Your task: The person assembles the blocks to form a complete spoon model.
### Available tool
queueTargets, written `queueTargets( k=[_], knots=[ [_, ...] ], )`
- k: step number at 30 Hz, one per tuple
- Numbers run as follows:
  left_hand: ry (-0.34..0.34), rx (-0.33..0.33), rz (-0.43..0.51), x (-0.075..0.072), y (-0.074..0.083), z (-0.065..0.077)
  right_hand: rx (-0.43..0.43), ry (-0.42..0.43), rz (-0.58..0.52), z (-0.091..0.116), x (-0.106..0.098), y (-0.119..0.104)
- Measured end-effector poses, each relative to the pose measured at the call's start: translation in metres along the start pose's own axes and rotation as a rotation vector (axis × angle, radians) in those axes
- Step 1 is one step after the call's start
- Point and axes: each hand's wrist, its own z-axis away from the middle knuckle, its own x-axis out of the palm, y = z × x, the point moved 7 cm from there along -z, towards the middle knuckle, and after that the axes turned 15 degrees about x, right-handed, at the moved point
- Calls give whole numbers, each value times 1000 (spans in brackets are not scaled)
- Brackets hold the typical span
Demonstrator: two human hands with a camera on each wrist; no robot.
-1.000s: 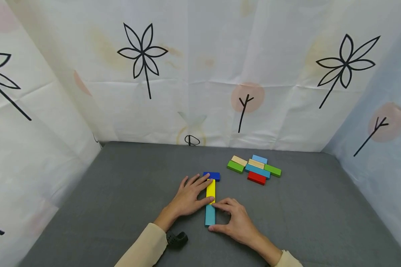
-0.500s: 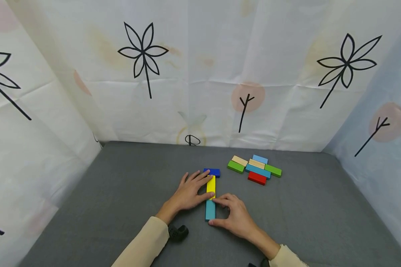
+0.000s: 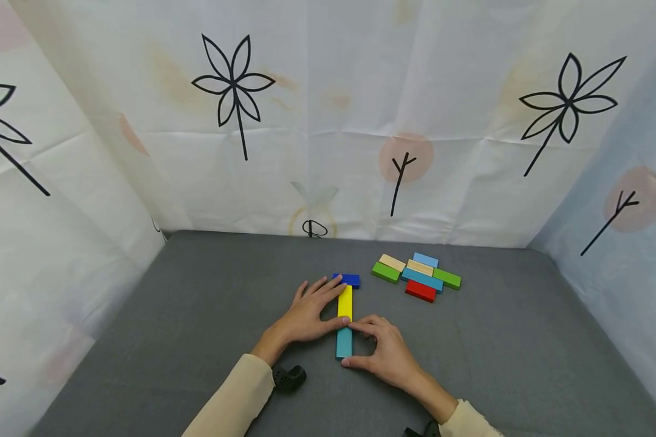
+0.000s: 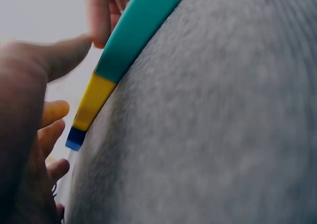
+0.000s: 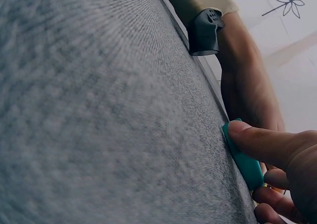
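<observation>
Three wooden blocks lie in a T on the grey cloth: a dark blue block [image 3: 351, 281] crosswise at the far end, then a yellow block [image 3: 345, 301], then a teal block [image 3: 344, 344] nearest the person. My left hand [image 3: 306, 314] is spread along their left side. Its fingertips reach the blue and yellow blocks, and its thumb lies over the seam between yellow and teal. With thumb and index finger, my right hand [image 3: 385, 355] pinches the teal block lengthwise; in the right wrist view the thumb presses one end of the teal block [image 5: 246, 162].
To the far right lies a flat cluster of several blocks, among them a red block [image 3: 420, 291], a green block [image 3: 385, 272] and a light blue block [image 3: 425, 260]. A printed white curtain [image 3: 328, 109] walls off the table's back and sides.
Both hands and the row of blue, yellow and teal blocks have slid slightly away from the person. The cluster at the right stays put.
</observation>
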Motion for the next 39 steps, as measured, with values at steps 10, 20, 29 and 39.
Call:
queueTargets(
  k=[10, 20, 29, 39],
  knots=[
    [-79, 30, 25, 1, -1, 10, -20, -64, -60, -1, 0, 1],
    [-89, 36, -8, 1, 1, 10, -53, -136, -121, -16, -32, 11],
    [-99, 10, -11, 3, 0, 8, -76, 205, 376, -60, -74, 23],
    [-96, 20, -4, 4, -1, 7, -55, 199, 380, -63, -71, 27]
  ],
)
